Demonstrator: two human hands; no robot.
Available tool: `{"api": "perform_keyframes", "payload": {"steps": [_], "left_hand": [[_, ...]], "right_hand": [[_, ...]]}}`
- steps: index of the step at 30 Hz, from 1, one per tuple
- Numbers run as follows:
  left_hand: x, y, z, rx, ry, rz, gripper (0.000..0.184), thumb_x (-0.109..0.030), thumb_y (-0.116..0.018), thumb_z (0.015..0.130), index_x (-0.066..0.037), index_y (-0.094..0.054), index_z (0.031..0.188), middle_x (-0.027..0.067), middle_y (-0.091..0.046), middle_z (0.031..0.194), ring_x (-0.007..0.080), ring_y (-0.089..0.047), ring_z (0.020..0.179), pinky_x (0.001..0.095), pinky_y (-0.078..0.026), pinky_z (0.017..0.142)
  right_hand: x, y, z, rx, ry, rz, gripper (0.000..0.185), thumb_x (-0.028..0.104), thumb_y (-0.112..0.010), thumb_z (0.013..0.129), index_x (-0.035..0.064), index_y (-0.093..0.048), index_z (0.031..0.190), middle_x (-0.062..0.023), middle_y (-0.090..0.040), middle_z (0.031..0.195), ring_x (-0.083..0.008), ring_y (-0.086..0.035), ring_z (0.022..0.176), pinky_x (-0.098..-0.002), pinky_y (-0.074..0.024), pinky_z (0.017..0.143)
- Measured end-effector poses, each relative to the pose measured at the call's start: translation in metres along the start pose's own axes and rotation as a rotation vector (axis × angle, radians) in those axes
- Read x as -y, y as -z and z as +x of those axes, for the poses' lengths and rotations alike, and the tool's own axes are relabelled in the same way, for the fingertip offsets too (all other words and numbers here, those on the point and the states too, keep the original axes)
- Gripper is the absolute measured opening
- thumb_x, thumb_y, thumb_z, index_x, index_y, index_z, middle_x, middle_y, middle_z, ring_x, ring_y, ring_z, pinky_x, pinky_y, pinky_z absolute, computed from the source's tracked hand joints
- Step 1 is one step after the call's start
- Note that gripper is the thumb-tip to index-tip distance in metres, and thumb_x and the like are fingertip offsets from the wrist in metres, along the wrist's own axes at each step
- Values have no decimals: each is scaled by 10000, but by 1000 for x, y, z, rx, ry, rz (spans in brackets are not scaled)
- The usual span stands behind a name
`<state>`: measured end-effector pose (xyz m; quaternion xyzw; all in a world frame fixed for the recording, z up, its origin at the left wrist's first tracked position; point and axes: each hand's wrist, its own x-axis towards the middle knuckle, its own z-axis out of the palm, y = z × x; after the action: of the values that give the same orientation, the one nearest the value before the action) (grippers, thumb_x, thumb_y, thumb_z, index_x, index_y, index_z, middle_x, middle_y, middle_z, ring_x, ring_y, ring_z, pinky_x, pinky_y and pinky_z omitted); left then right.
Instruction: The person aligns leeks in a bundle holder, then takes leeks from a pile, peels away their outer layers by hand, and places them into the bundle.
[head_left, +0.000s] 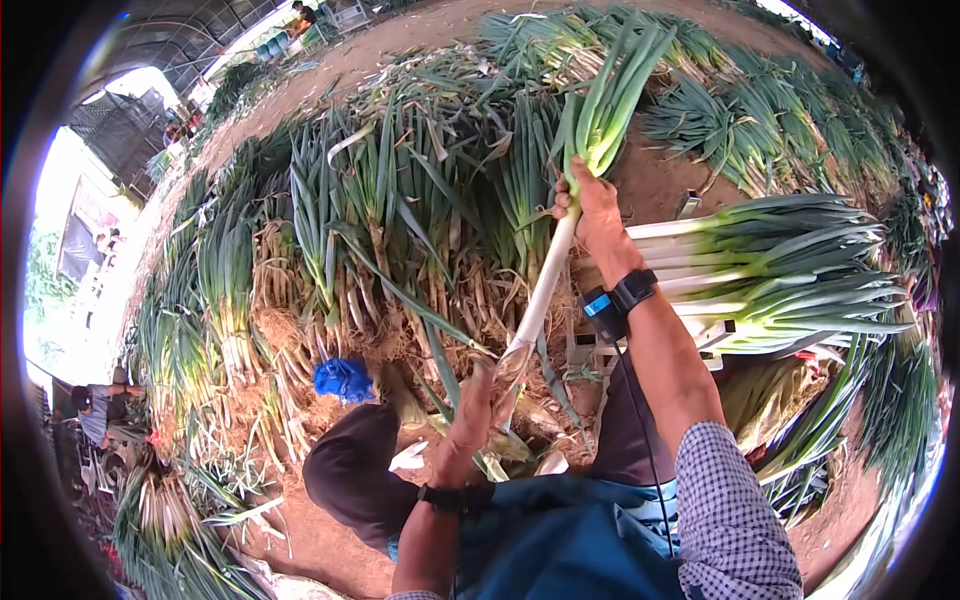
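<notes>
A long leek (548,275) slants across the middle, its green leaves up and its root end down. My right hand (592,205) is wrapped round it where the white stem turns green. Lower down, my left hand (472,415) is beside the root end, by some loose outer leaves; it is blurred, and what its fingers hold is unclear. To the right of my right forearm lies a neat stack of cleaned leeks (760,270) on a metal frame (712,335). Uncleaned leeks (370,200) with brown roots stand packed in front of me.
A blue bundle (343,380) sits near my left knee (355,470). More leeks (790,130) lie on the soil at the upper right, and another bunch (170,520) at the lower left. Peeled scraps litter the ground between my legs. People are far off at the left and top.
</notes>
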<state>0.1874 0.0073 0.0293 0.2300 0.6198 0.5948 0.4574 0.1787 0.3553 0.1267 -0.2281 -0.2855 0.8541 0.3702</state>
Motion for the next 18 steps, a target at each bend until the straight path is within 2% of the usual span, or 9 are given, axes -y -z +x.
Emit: {"api": "perform_keyframes", "payload": {"steps": [1,5,6,9,10,13,14,17,18], "left_hand": [[1,3,-7,-27,-36,119,792,-679,-253,1014,-6,-653,1137,-37,-459,625,58,-405,545,238,-316,515],[-15,-14,-48,-107,-58,140,614,-558,-393,1045,-9,-667,1026,-37,-470,647,56,-395,579,224,-294,527],[-12,-13,-53,-160,-64,247,468,-447,-476,1043,-14,-648,1000,-29,-471,670,67,-414,604,246,-315,534],[-18,-19,-75,-318,-197,443,352,-319,-528,1028,14,-610,950,71,-512,652,134,-486,603,390,-412,554],[-27,-19,-85,-303,-22,373,297,-268,-548,1022,4,-601,917,96,-526,646,158,-528,605,381,-416,545],[-13,-11,-104,-327,-106,540,251,-222,-554,1017,-4,-581,894,135,-528,638,209,-553,582,393,-420,532],[-14,-14,-112,-354,-109,546,215,-187,-565,1007,-14,-571,879,151,-515,623,255,-538,548,403,-419,523],[-12,-11,-133,-332,-191,569,205,-183,-578,996,-22,-566,870,151,-514,612,283,-524,521,417,-413,514],[7,1,-150,-298,-180,677,195,-183,-583,989,-23,-569,879,165,-545,642,306,-555,558,418,-422,526]], "right_hand": [[-1,2,7,-50,-10,-19,282,270,-709,930,59,-529,980,-91,-562,736,-170,-509,492,-349,-429,421],[-19,4,18,-111,-33,-80,290,282,-717,921,71,-536,1005,-102,-574,734,-172,-501,470,-348,-430,412],[-26,5,19,-123,-46,-116,295,284,-717,920,72,-532,1010,-104,-576,733,-174,-499,465,-349,-428,409],[-49,-1,19,-169,-116,-190,258,274,-726,914,97,-564,1009,-91,-582,703,-169,-498,444,-339,-427,406],[-58,-1,22,-171,-137,-193,258,274,-733,907,115,-565,1020,-90,-583,706,-171,-502,446,-339,-432,406],[-77,3,24,-178,-199,-199,303,279,-757,886,156,-553,1075,-88,-590,712,-176,-505,446,-343,-439,408],[-79,7,30,-189,-195,-219,304,278,-760,883,149,-557,1068,-92,-590,714,-176,-506,448,-341,-439,409],[-72,15,46,-310,-183,-255,315,316,-756,889,84,-568,990,-85,-576,693,-171,-504,453,-343,-444,416],[-57,26,53,-269,-63,-281,332,330,-757,887,76,-568,988,-83,-574,694,-171,-503,455,-344,-447,419]]}}
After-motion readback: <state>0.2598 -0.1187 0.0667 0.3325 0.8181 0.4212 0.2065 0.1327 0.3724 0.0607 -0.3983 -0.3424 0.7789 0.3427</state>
